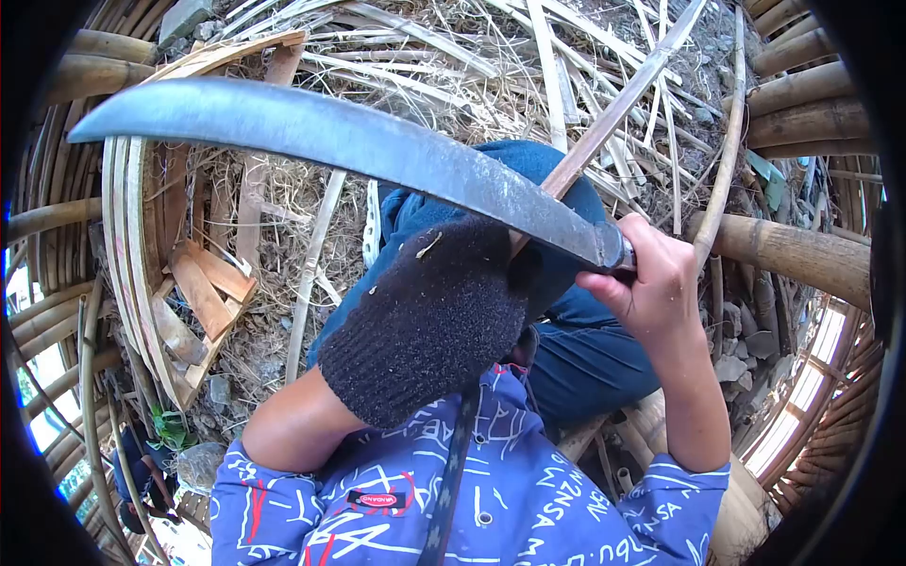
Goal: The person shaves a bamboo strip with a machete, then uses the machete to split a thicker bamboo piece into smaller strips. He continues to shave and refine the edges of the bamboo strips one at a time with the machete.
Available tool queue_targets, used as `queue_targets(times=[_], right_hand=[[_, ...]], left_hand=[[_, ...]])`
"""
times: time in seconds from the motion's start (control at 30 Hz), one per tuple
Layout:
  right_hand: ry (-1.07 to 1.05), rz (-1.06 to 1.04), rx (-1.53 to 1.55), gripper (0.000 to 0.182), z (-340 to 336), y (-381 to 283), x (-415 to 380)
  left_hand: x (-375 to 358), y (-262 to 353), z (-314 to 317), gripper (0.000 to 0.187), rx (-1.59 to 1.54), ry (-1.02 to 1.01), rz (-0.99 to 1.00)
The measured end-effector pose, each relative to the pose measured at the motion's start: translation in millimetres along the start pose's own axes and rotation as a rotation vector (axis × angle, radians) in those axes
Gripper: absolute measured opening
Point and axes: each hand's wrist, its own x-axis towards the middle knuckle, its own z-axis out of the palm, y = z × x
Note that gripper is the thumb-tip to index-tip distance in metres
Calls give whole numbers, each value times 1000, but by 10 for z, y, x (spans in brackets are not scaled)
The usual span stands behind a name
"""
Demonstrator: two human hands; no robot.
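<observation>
My bare right hand (651, 274) is closed round the handle of a long curved blade (330, 132), whose tip points to the far left. A dark knitted glove (434, 311) covers my left hand (491, 255), which lies under the blade over my knee; its fingers are mostly hidden. A long wooden strip (623, 104) runs from the upper right down behind the blade to the gloved hand, and its lower end shows between blade and glove. The blade lies across the strip.
Split bamboo strips (415, 47) and shavings litter the ground ahead. At the left stands a bent bundle of strips (127, 226) with wood pieces (203, 288). A thick bamboo pole (793, 255) lies at the right, near stones (746, 349). Bamboo walls curve round both sides.
</observation>
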Motion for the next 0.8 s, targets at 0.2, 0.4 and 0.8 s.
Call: queue_targets(times=[0.2, 0.4, 0.8], right_hand=[[2, 167, -42, 55, -107, 266, 85], [26, 106, -95, 59, -139, 410, 159], [67, 3, -161, 59, -76, 494, 235]], left_hand=[[92, -2, -80, 38, -73, -67, -126], [-9, 5, -88, 42, -241, -63, -307], [-49, -34, -72, 50, -415, -60, -480]])
